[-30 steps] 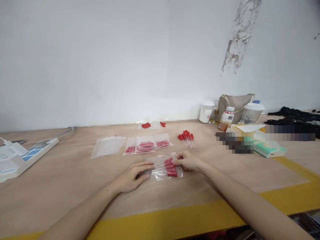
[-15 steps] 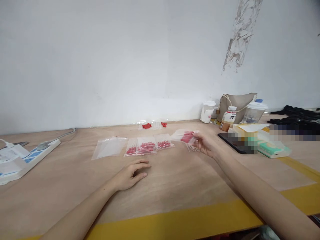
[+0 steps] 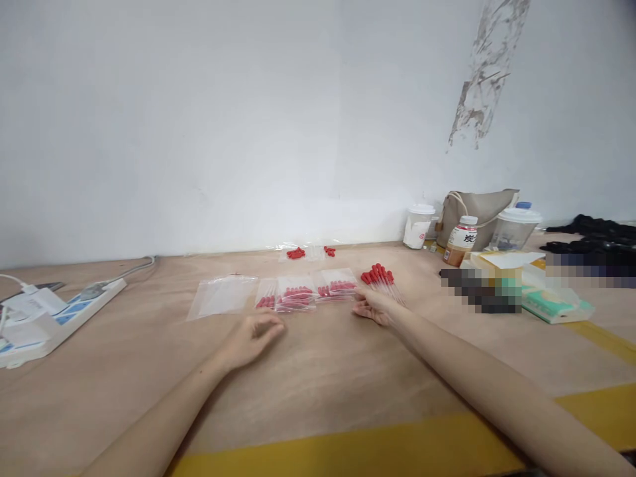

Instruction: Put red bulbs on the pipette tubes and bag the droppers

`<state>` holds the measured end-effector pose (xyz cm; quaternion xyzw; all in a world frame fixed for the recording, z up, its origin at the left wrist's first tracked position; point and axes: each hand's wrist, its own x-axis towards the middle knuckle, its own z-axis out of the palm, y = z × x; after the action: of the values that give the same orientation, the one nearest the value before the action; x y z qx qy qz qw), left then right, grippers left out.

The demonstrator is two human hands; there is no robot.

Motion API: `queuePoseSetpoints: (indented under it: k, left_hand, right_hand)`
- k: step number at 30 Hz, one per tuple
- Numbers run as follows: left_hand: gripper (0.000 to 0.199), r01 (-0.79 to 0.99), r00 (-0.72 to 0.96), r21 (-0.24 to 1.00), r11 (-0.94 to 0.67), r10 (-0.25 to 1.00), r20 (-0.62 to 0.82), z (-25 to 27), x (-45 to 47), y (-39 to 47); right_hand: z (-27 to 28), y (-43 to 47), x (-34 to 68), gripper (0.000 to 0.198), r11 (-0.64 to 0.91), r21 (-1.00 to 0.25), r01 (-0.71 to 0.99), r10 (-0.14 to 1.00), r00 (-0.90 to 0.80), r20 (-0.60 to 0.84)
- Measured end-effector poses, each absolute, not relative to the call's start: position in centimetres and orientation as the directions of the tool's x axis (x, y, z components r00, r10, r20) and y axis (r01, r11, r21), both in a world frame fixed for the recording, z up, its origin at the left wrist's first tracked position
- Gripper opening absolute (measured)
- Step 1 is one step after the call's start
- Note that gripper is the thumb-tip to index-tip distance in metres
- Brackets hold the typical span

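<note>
My right hand [image 3: 376,307] is at the right end of a row of small clear plastic bags, its fingertips closed on the edge of a clear plastic bag of red-tipped pieces [image 3: 342,285]. That bag lies low over the table and overlaps its neighbour. Just behind the hand is a fan of loose droppers [image 3: 381,273] with red rubber bulbs and thin clear stems. To the left, my left hand [image 3: 254,336] rests on the table, fingers loosely curled, thumb apart, nothing visible in it. Beyond it lie filled bags [image 3: 297,295] and flat bags [image 3: 223,293] with nothing red inside.
More red pieces in bags [image 3: 296,253] lie by the wall. A power strip [image 3: 74,315] with plugs is at left. At right are a paper cup [image 3: 418,226], a drink bottle [image 3: 460,242], a grey bag [image 3: 479,209], a plastic cup [image 3: 517,228] and a tissue pack [image 3: 551,301].
My right hand has moved left, bringing its bag down onto the end of the row. The loose droppers are now uncovered. My left hand has curled its fingers and shifted slightly left.
</note>
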<state>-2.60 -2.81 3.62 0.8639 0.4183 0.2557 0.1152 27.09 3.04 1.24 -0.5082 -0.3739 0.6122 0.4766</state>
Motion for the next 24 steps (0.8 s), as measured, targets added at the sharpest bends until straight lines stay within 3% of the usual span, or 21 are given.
queuePoseSetpoints:
  k: [4,6,8,11,16,21,23,24]
  left_hand:
    - [0.031,0.923,0.145,0.22,-0.315,0.816,0.56,3.6,-6.1,0.1]
    - [0.04,0.976,0.027,0.17,-0.139,0.845,0.535,3.1,-7.7,1.4]
    - [0.047,0.981,-0.031,0.189,-0.041,0.932,0.362,2.5,-8.8,2.5]
    - [0.04,0.977,-0.019,0.208,-0.042,0.959,0.283,1.8,-9.3,3.2]
    - [0.032,0.964,-0.108,0.264,0.015,0.934,0.341,1.6,-9.3,3.2]
    - [0.041,0.916,-0.296,0.385,0.114,0.84,0.454,3.2,-9.1,2.2]
    - [0.039,0.882,-0.285,0.47,-0.046,0.741,0.608,4.0,-8.1,1.2]
    - [0.038,0.874,-0.178,0.442,-0.202,0.712,0.679,4.4,-7.2,0.5]
  right_hand:
    - [1.1,0.4,28.3,0.013,-0.305,-0.947,-0.097,0.95,-0.098,-0.296]
    - [1.0,-0.7,28.4,0.014,-0.24,-0.97,-0.044,0.964,-0.132,-0.232]
    - [0.8,-1.4,28.3,0.016,-0.143,-0.989,0.028,0.974,-0.172,-0.145]
    - [0.6,-1.7,28.1,0.017,-0.048,-0.991,0.124,0.971,-0.226,-0.075]
    - [0.4,-1.5,28.3,0.019,-0.025,-0.989,0.146,0.971,-0.233,-0.059]
    - [0.4,-1.7,28.7,0.019,-0.025,-0.991,0.135,0.964,-0.258,-0.059]
    - [0.4,-1.7,28.7,0.019,-0.025,-0.992,0.127,0.965,-0.255,-0.057]
    - [0.4,-1.7,28.6,0.018,-0.027,-0.992,0.122,0.967,-0.248,-0.057]
